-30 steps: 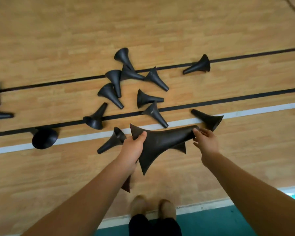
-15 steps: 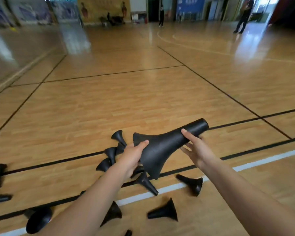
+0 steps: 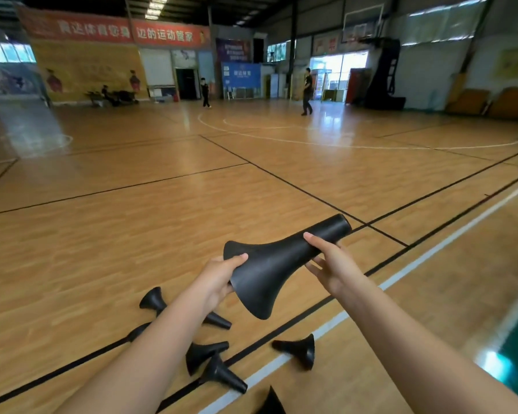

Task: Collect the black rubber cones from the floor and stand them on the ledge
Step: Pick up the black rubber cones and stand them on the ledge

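Since half a second ago the black flared rubber cone has risen a little with the head camera. More of the far hall shows now, and fewer of the cones on the floor.

The held cone lies on its side in the air between both hands, with its wide base to the left and its narrow neck pointing right and far. The left hand grips the rim of the base. Its thumb is curled over the top edge, and the other fingers are hidden behind the flare. The right hand takes the neck lightly, thumb laid on top and the other fingers spread, only slightly bent, beneath it.

Below the arms, several more black rubber cones lie tipped over on the light wooden gym floor. One is left of the left forearm. Two touch each other near a black court line. One lies on the white court line to the right. Another is cut off by the near edge.

Far across the court stand two people in dark clothes. A red banner hangs on the far wall, and a basketball hoop stand is at far right.
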Demonstrator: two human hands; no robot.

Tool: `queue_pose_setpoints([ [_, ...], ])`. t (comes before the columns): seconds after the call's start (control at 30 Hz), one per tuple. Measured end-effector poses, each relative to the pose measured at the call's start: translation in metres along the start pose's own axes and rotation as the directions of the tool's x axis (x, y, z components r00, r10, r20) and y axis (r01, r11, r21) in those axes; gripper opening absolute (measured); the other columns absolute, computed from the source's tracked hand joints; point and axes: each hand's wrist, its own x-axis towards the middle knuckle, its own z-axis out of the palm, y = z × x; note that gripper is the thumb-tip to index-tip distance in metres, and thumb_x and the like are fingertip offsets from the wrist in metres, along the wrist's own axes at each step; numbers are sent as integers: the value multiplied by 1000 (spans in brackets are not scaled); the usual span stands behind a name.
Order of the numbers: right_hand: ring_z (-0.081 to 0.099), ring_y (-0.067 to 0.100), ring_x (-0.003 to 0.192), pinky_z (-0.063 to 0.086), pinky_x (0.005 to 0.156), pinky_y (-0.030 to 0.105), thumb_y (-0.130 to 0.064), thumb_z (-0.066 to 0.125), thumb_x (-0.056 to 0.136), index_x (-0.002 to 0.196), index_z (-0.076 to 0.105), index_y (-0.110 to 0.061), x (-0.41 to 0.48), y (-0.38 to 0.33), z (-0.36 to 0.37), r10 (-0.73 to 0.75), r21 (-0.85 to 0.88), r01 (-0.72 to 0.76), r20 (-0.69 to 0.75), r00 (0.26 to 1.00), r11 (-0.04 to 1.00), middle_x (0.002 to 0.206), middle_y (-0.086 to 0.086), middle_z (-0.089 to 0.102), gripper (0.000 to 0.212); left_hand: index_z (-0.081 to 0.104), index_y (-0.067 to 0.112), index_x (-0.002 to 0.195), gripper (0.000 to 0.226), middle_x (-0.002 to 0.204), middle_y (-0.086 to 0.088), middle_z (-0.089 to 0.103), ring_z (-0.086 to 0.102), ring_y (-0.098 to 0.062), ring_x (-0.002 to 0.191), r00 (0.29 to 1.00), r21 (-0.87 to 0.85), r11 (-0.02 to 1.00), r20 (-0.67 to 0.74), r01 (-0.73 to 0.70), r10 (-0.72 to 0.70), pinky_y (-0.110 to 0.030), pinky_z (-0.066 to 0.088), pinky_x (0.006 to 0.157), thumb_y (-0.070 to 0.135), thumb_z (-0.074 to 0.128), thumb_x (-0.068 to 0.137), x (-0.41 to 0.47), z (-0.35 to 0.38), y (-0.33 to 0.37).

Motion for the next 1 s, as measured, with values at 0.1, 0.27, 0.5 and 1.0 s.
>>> queue_pose_setpoints([
  [0.1, 62, 24, 104, 49, 99, 45, -17, 80, 75, 124, 48, -23, -21, -4, -5, -58, 43, 62, -79, 995, 997, 109, 4, 65, 58, 64, 9, 109, 22, 96, -7, 74, 71, -20, 86, 997, -28, 1000, 72, -13, 15, -28, 55, 62, 18, 67, 89, -7, 4, 12],
  [0.27, 64, 27, 106, 56, 86, 41, -21, 80, 75, 118, 45, -22, -61, -3, -30, -167, 106, 194, -222, 961, 975, 109, 4, 64, 55, 66, 11, 108, 21, 91, -5, 75, 71, -18, 81, 982, -41, 998, 184, -44, 51, -28, 55, 60, 14, 67, 87, -22, 25, 9],
  [0.5, 67, 22, 92, 59, 62, 31, -25, 82, 73, 105, 47, -24, -144, -9, -107, -238, 100, 322, -479, 845, 942, 97, -1, 65, 48, 66, 13, 112, 26, 91, -2, 76, 73, -15, 82, 927, 14, 1000, 375, -6, 1, -24, 56, 59, 17, 68, 87, -74, 94, -22],
  [1.0, 64, 23, 85, 54, 74, 34, -27, 73, 83, 136, 42, -8, -467, -24, -349, -207, 30, 540, -904, 373, 841, 125, 13, 59, 64, 65, 14, 79, 10, 67, 8, 71, 64, -4, 62, 668, 220, 972, 736, -79, -112, -20, 51, 57, 18, 64, 88, -332, 355, -181],
])
